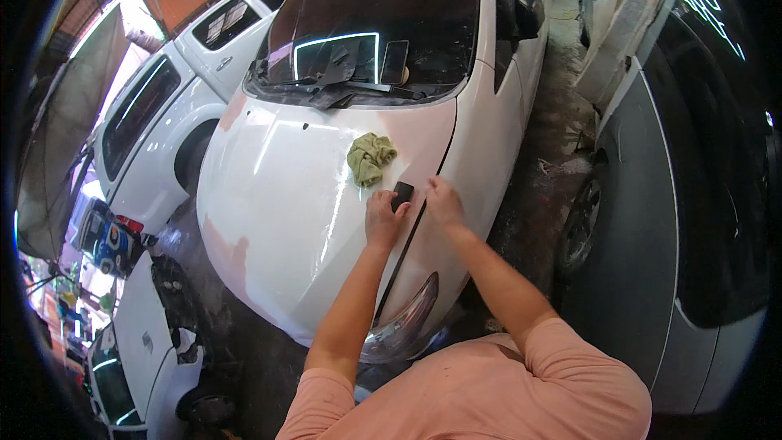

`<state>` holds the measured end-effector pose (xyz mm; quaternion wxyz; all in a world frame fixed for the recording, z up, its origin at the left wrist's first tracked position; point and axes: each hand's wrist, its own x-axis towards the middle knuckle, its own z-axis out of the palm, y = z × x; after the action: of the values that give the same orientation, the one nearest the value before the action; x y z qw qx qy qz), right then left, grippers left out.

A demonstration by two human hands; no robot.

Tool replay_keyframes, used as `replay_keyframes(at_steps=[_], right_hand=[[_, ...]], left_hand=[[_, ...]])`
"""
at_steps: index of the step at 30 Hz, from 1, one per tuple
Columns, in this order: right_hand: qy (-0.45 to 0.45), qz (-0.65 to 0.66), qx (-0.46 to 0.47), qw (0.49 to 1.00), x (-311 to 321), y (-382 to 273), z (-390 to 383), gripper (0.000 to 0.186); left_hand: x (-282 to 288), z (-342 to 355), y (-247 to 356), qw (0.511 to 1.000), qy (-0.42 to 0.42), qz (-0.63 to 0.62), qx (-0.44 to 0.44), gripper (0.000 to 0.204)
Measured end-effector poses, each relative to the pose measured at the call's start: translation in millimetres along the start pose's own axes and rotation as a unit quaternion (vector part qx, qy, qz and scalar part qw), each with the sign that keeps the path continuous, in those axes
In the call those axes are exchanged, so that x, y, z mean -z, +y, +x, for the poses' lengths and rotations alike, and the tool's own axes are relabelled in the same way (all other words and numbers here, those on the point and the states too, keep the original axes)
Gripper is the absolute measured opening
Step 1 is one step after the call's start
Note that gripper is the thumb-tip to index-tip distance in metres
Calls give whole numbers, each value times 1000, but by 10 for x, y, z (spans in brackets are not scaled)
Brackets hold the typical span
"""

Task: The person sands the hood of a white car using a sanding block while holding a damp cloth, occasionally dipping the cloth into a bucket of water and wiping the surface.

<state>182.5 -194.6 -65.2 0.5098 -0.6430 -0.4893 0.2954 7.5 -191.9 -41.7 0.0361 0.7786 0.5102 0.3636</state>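
Observation:
My left hand point(384, 216) grips a small black block point(402, 195) against the white car hood point(285, 179), close to the gap along the hood's right edge. Across that gap, over the fender, my right hand point(444, 204) has its fingers curled together; anything inside them is hidden. A crumpled green cloth point(371, 158) lies on the hood just beyond my left hand. Dull pinkish patches mark the hood in places, one of them around my hands.
A phone point(394, 62) leans at the windshield base beside dark sheets point(339, 63). The headlight point(411, 319) is below my arms. A dark grey vehicle point(623, 236) stands to the right, a white pickup point(163, 130) to the left. A blue bucket point(106, 240) is at far left.

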Motion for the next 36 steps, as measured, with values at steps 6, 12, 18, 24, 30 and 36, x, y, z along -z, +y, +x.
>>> replay_keyframes(at_steps=[6, 12, 18, 24, 30, 36], right_hand=[[-70, -157, 400, 900, 16, -642, 837, 51], [-187, -312, 439, 822, -802, -1032, 1285, 73], [-244, -268, 523, 771, -502, -423, 1721, 47], [-195, -191, 517, 812, -173, -438, 1956, 39], [-204, -216, 508, 808, 58, -460, 2268, 39], [-94, -267, 522, 804, 435, -237, 2591, 51]], left_hand=[[-229, -143, 104, 995, 48, 82, 18, 35], [-298, -12, 186, 996, 69, 59, -7, 41], [-47, -451, 123, 998, 6, 69, 3, 38], [-12, -277, 112, 997, -7, 72, -39, 37], [-245, 460, 207, 996, -38, 53, -64, 40], [242, -479, -163, 991, -79, 77, -77, 44]])
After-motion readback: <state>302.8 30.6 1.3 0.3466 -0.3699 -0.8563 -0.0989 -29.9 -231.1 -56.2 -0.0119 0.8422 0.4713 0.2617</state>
